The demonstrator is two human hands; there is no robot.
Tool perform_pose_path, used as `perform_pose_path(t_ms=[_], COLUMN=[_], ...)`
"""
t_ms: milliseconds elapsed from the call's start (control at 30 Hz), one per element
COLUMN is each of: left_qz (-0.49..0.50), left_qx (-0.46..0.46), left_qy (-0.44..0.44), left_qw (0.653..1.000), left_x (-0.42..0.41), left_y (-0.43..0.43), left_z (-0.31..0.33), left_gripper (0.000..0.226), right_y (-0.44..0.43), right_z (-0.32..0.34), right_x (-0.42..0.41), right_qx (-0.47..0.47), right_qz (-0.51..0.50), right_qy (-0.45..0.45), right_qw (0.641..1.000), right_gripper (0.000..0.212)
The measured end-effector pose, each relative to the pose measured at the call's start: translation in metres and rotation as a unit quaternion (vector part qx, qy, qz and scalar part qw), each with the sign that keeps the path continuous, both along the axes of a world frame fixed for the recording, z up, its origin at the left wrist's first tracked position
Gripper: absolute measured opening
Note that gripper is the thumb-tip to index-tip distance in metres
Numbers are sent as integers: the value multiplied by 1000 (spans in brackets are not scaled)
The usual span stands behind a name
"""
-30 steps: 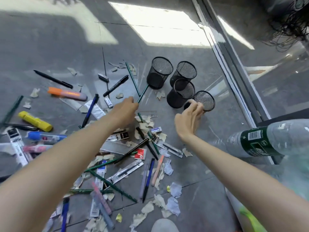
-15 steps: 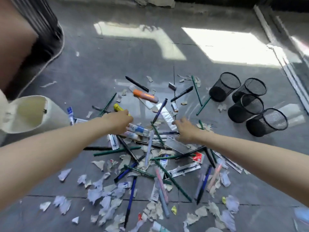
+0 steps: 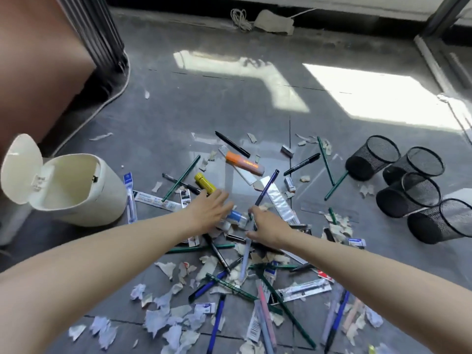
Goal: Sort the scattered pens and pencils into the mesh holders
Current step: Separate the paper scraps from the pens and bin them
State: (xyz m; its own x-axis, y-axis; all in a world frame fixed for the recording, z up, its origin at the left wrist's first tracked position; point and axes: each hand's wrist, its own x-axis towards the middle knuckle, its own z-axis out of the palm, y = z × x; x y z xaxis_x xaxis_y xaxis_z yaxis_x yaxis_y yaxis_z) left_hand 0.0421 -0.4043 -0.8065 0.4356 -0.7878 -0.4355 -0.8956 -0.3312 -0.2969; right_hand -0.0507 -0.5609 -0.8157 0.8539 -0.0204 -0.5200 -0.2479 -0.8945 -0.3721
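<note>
Downward from the head camera, the view took in two bare forearms stretched over a grey tiled floor (image 3: 158, 118) littered with pens, pencils, wrappers and torn paper scraps (image 3: 163, 315).

The left hand (image 3: 208, 213) reached palm down over the middle of the pile, fingers straight and spread, holding nothing. Its fingertips sat just over a blue-capped marker (image 3: 236, 216), with a yellow highlighter (image 3: 205, 183) close beyond them.

The right hand (image 3: 268, 226) lay just beside it, thumb stretched out to the left. Its forefinger met the near end of a blue pen (image 3: 267, 186). Whether the fingers had pinched the pen or only touched it could not be told.

That pen's long axis ran from the right fingertips away and to the right, so its far end pointed roughly toward the four black mesh holders (image 3: 367, 162). These stood clustered well apart on the right and looked empty. A green pencil (image 3: 336, 185) lay with one end just beside the nearest holder.

A cream bin (image 3: 76, 200) with its lid up stood on the left.

The right hand was the nearer one to the holders, so the pen seemed its job: close on the near end, lift, and carry it rightward
</note>
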Motion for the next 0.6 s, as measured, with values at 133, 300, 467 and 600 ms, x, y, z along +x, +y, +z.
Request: perform_pose_path(t_ms=[133,300,467,600], left_qz=[-91,-80,-66,24], left_qx=[26,10,-94,-119], left_qy=[-31,27,67,60], left_qw=[995,996,991,991], left_x=[15,25,42,49], left_y=[-2,-8,7,24], left_z=[-10,-12,-21,-18], left_gripper=[54,46,23,36], right_y=[-5,-10,-10,-15], right_z=[-5,-12,-4,-1], right_x=[7,20,21,13], right_qx=[-10,-21,-19,-39], right_qz=[-31,-75,-82,-73], right_qy=[-17,-67,-68,-58], right_qw=[999,995,994,995], right_gripper=[42,38,41,41])
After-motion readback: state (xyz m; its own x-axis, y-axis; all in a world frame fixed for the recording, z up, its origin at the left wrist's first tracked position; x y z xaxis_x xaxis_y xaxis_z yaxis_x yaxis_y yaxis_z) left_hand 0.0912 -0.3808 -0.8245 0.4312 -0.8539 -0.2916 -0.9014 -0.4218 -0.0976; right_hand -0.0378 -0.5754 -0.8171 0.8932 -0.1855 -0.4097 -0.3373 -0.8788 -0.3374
